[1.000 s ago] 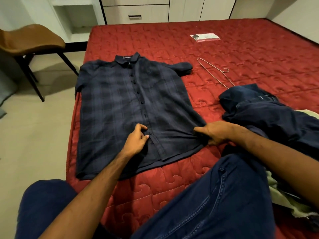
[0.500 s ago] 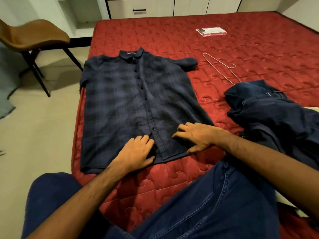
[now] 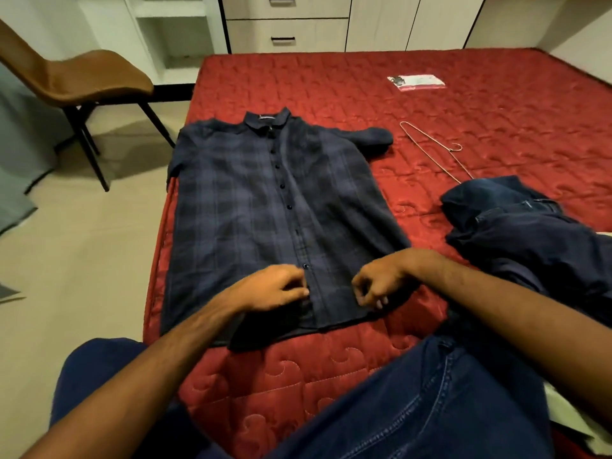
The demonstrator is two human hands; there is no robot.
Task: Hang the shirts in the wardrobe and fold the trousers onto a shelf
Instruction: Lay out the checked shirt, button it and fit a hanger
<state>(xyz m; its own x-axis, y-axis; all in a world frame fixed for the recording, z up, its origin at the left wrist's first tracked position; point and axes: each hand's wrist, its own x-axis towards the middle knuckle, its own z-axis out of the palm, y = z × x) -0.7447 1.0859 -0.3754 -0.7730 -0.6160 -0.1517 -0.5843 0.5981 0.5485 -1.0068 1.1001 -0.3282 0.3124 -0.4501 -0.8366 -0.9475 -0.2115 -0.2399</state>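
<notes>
The shirt (image 3: 275, 207) lies flat on the bed (image 3: 496, 104), collar away from the person, placket running lengthwise between both hands at the hem, left grip (image 3: 275, 288) pinching the placket edge, right grip (image 3: 381, 284) curled, its hold unclear, hanger (image 3: 433, 145) nearer the right.

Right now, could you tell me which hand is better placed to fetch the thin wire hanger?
Right. The right hand lies on the hanger's side of the dark plaid shirt; the left hand would cross over.

Beige floor (image 3: 82, 260), brown chair (image 3: 82, 77) left, red mattress (image 3: 331, 84), white drawers (image 3: 284, 28) behind.
</notes>
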